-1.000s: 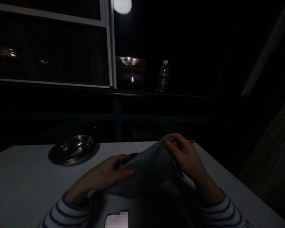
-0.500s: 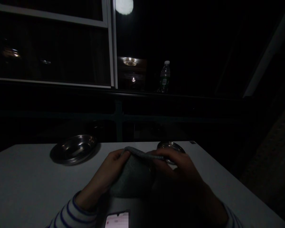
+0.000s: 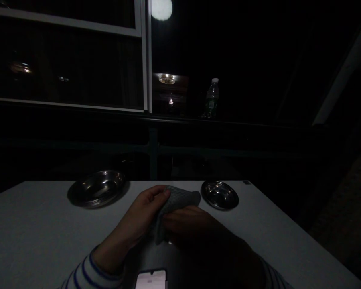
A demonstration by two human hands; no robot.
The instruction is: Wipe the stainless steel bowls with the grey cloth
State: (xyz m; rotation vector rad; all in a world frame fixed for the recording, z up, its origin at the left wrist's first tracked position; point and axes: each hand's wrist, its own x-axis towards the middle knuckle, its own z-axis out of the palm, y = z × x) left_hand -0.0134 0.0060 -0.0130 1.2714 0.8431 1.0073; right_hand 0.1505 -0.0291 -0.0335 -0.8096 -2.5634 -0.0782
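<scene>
A grey cloth (image 3: 177, 199) is folded small between both hands, low over the white table (image 3: 33, 228). My left hand (image 3: 142, 218) grips its left side, thumb on top at the cloth's upper edge. My right hand (image 3: 192, 224) lies in shadow on the cloth's lower right part, fingers pressed onto it. Both wrists wear white sleeves with blue stripes. The scene is very dark, so the fingertips show poorly.
A large steel dish (image 3: 96, 188) sits at the table's far left and a smaller steel dish (image 3: 220, 194) at the far right. A lit phone (image 3: 152, 279) lies at the near edge. A water bottle (image 3: 212, 98) stands on the dark ledge beyond, beneath a window frame (image 3: 144, 56).
The cloth, held up and spread a second ago, has been folded down into a small bundle. My right hand dropped from its raised corner onto the cloth, uncovering the small dish.
</scene>
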